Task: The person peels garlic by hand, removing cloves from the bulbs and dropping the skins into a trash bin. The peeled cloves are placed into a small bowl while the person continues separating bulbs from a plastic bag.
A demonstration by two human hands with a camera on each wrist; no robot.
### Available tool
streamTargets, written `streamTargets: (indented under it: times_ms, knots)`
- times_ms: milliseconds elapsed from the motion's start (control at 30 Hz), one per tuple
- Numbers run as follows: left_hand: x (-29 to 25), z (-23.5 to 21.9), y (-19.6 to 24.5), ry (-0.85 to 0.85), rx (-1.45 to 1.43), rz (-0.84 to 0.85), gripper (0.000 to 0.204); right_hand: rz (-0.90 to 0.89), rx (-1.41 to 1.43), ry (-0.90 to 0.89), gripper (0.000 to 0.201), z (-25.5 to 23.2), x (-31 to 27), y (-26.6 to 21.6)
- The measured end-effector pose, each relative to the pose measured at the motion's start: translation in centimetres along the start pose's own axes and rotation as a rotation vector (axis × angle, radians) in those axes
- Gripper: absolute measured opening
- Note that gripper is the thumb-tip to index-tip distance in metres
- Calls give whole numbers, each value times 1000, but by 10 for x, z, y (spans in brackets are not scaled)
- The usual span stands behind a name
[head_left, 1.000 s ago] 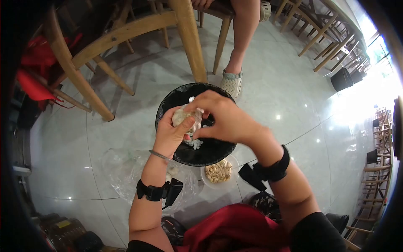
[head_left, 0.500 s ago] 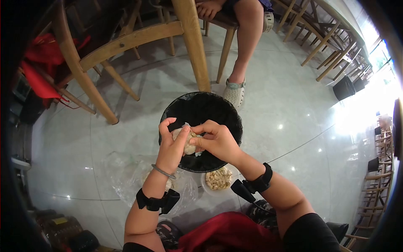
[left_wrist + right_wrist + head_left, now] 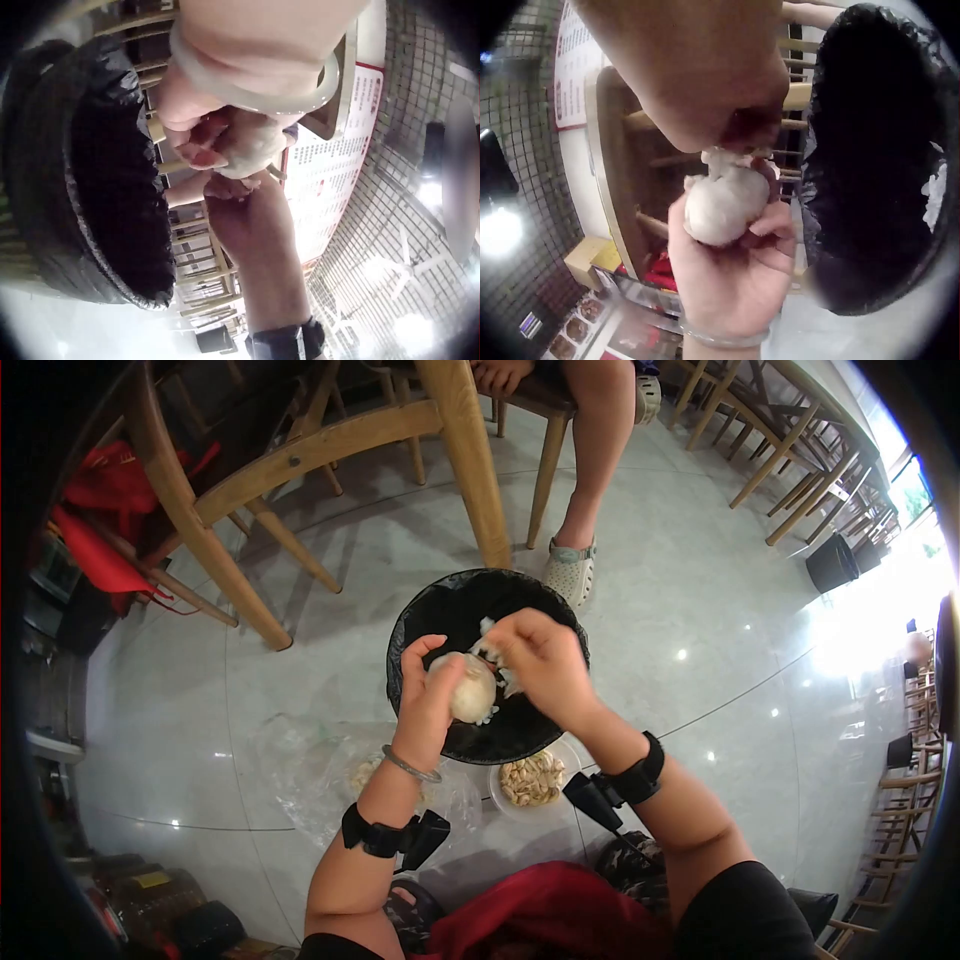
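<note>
A whitish garlic bulb (image 3: 473, 692) rests in my left hand (image 3: 425, 700), whose thumb and fingers curl round it above the bin. In the right wrist view the bulb (image 3: 726, 204) looks round and mostly smooth, with its stem end toward my right hand. My right hand (image 3: 548, 660) pinches loose papery garlic skin (image 3: 489, 643) at the bulb's upper right; its fingers are slightly blurred. Below both hands stands a black-lined bin (image 3: 420, 600), with white skin scraps inside it (image 3: 934, 196).
A clear bowl of garlic cloves (image 3: 532, 778) stands on the floor at the bin's near side. Left of it lies a transparent plastic bag (image 3: 300, 770) with pale bulbs. A wooden chair (image 3: 470, 470) and a seated person's clog (image 3: 571, 568) are just beyond the bin.
My right hand has drawn slightly up and away from the bulb, pulling skin with it. More of the bulb's smooth surface shows now. The left hand keeps its hold.
</note>
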State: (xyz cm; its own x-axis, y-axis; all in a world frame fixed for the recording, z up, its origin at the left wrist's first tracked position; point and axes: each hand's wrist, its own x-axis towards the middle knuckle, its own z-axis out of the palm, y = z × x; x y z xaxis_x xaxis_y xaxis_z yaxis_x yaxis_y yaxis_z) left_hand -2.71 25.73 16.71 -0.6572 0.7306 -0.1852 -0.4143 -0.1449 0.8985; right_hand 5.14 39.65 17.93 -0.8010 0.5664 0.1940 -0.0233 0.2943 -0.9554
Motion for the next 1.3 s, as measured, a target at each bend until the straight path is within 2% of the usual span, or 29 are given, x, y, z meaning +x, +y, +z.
streamTargets:
  times_ms: [33, 100, 133, 167, 267, 367, 400, 433, 500, 600, 700, 733, 833, 967, 1167, 1200, 1233, 1300]
  knots:
    - [2, -2, 6, -8, -101, -73, 33, 87, 2, 42, 10, -7, 4, -2]
    - [4, -5, 15, -8, -202, -161, 28, -93, -198, 107, 10, -21, 11, 1]
    - [4, -6, 19, 2, -198, -182, 27, -70, -252, 37, 9, -27, 11, 1]
    - [4, -5, 22, 12, -193, -205, 26, -130, -347, -18, 10, -26, 10, -1]
    - [6, -4, 17, 79, -77, -170, 24, -357, -570, -141, 20, -17, 2, 2]
    - [10, -3, 5, 116, 67, -87, 24, -496, -524, -37, 22, 2, -2, -11]
    - [11, -1, 2, 120, 118, -53, 24, -413, -440, -103, 30, 6, -3, -7]
    - [9, 1, 3, 92, 44, -53, 28, -370, -306, -119, 36, 12, -3, -5]
    - [5, 5, 6, 36, -103, -51, 35, -69, -32, -147, 41, 12, -6, -14]
    - [6, 7, 3, -73, -215, -37, 39, 57, 241, -37, 46, 26, -10, 4]
    - [4, 8, 0, -20, -174, -56, 41, 179, 373, -78, 47, 31, -15, 11]
    - [4, 9, 0, -23, -139, -51, 40, 200, 387, -97, 48, 30, -17, 11]
    - [2, 12, 0, -23, -61, -54, 38, 155, 359, -5, 45, 33, -24, 17]
    - [1, 15, 1, 20, -25, -83, 37, 198, 474, -56, 38, 26, -25, 18]
    - [2, 12, -12, 79, 148, -5, 36, 116, 316, 49, 31, 33, -31, 21]
    - [1, 14, -13, 116, 149, 3, 34, 201, 394, 65, 29, 34, -32, 15]
    - [0, 16, -13, 149, 148, 15, 33, 221, 350, 74, 29, 35, -33, 13]
    - [-2, 13, -12, 109, 151, 20, 33, 372, 407, 64, 29, 34, -36, 3]
